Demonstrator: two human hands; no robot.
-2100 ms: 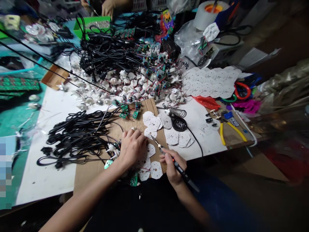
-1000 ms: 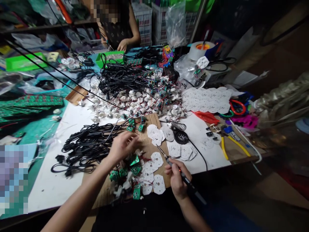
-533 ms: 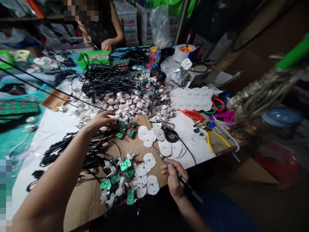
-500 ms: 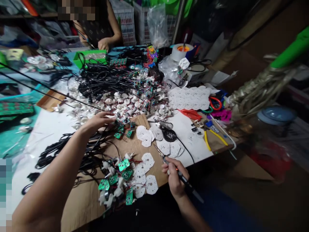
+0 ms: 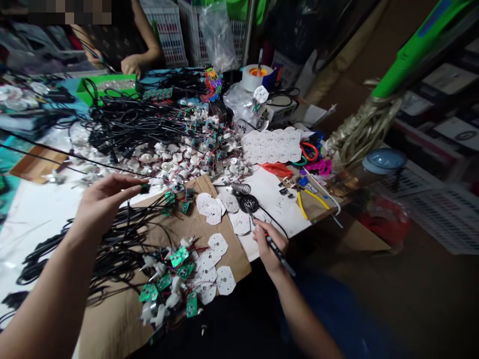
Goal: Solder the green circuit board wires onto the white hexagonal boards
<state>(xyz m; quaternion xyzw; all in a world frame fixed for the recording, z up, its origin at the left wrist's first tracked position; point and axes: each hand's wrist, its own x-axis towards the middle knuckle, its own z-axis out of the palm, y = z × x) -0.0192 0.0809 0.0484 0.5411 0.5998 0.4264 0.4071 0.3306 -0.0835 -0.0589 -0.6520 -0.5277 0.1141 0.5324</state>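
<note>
My left hand (image 5: 103, 202) is over the left side of the table, thumb and fingers pinching a small dark part (image 5: 144, 188) whose kind is hard to make out. Wrapped in my right hand (image 5: 270, 243) is a soldering iron (image 5: 280, 257), its tip at the round black dish (image 5: 248, 203) of the iron stand with its coiled spring (image 5: 240, 188). Between my hands, green circuit boards (image 5: 179, 256) wired to white motors lie on brown cardboard (image 5: 232, 244). White octagonal boards (image 5: 225, 280) lie beside them, and black cables (image 5: 123, 224) run under my left arm.
A large heap of white motors (image 5: 179, 159) and black cables spreads behind my hands. Yellow-handled pliers (image 5: 303, 202) and a sheet of white boards (image 5: 273, 145) are to the right. Across the table sits another person (image 5: 119, 40), near a green tray (image 5: 84, 94).
My left hand has lifted away from the circuit boards and now pinches a small dark part. The soldering iron's tip has moved up to the black dish. The view has swung right.
</note>
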